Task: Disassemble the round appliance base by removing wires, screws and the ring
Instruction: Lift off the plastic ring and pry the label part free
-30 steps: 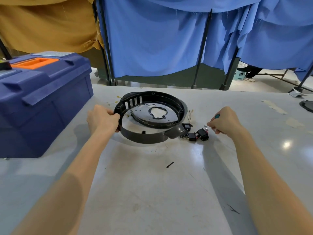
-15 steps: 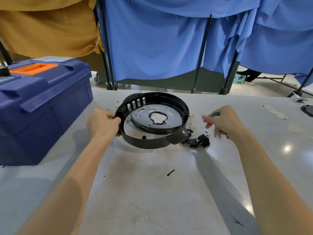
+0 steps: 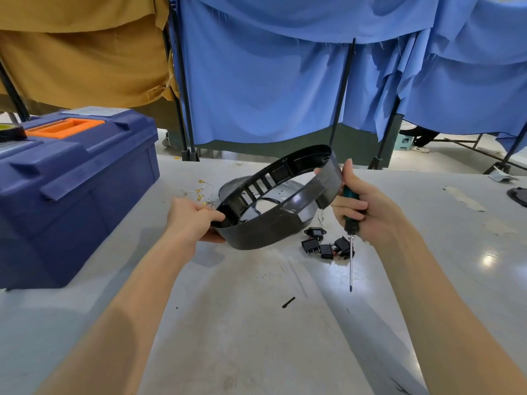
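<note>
The black plastic ring [image 3: 265,229] is lifted off the table and tilted, its right side higher. My left hand [image 3: 191,218] grips its left rim. My right hand [image 3: 368,209] touches the ring's right edge with the fingertips while holding a green-handled screwdriver [image 3: 350,223], shaft pointing down. Under the ring the round metal base plate [image 3: 302,192] lies on the white table [image 3: 256,323]. Several black switches and sockets [image 3: 328,243] lie just right of the plate. Loose wires with yellow terminals [image 3: 201,192] lie behind my left hand.
A big blue toolbox [image 3: 71,189] with an orange handle recess stands at the left edge of the table. Blue and tan curtains on black poles hang behind the table. A small black scrap [image 3: 288,302] lies near the front. A dark object [image 3: 517,195] sits at the far right.
The ring has come up off the metal plate and tilted, right side rising. My right hand moved left from near the switches to the ring's right edge, screwdriver still in it.
</note>
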The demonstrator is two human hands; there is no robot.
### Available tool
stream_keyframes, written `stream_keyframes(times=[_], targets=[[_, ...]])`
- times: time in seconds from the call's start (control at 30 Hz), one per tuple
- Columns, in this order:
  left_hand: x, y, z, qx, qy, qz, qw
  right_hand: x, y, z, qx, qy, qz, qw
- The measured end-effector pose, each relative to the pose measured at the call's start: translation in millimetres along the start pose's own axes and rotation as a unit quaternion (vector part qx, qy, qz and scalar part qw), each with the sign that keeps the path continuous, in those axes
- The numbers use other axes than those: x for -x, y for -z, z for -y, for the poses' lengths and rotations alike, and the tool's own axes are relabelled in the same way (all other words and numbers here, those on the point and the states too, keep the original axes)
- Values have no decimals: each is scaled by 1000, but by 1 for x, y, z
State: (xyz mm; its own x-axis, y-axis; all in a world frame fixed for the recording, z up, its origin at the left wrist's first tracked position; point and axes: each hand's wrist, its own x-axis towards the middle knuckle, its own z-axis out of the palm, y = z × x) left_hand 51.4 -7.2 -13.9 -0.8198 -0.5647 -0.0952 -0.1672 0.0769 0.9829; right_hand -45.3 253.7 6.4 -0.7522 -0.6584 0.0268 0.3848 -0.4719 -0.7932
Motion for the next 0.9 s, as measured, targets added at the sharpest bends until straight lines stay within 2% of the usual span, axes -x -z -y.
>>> stream_keyframes(times=[0.03, 0.1, 0.17, 0.23, 0.37, 0.5, 0.63, 0.9], targets=[[2, -2, -1, 11, 13, 10, 1000, 0, -1, 0, 25, 8, -6, 1000], [5, -5, -1, 38, 41, 30, 998, -1, -3, -1, 118, 31, -82, 989], [6, -8, 0, 63, 64, 59, 994, -2, -2, -4, 217, 60, -182, 957], [6, -9, 1, 66, 81, 93, 990, -4, -1, -10, 281, 73, -230, 929], [8, -14, 4, 71, 133, 144, 978, -9, -6, -26, 373, 73, -236, 895], [9, -18, 6, 53, 176, 204, 962, -13, -5, -34, 416, 101, -237, 872], [8, -18, 11, 58, 209, 220, 951, -14, -2, -33, 476, 118, -272, 828], [8, -19, 20, 95, 243, 245, 934, -16, -5, -33, 535, 133, -299, 779]])
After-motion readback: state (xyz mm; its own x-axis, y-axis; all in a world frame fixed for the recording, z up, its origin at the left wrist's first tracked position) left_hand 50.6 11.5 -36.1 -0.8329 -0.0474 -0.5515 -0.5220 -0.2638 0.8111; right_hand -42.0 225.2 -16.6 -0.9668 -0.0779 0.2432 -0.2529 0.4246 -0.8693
